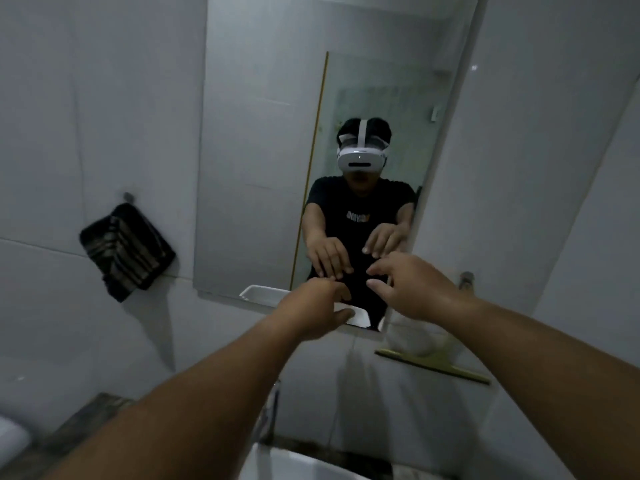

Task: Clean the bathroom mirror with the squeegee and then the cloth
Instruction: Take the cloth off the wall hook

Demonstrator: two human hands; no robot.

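Our two bare arms are reaching out, and down low the white sink (298, 462) is showing just under them. Our left hand (311, 306) is stretching toward the mirror (263, 133) with fingers loosely open, holding nothing. Our right hand (415, 289) is spreading its fingers wide, empty too. The squeegee (433, 365) is hanging below the right hand, just under the mirror's bottom corner. A dark striped cloth (128, 251) is hanging on a hook, well off to the left. We are thinking a fast grab could knock the squeegee off into the sink. The wall on the right is standing close, so there is little room there, but the left side is looking open
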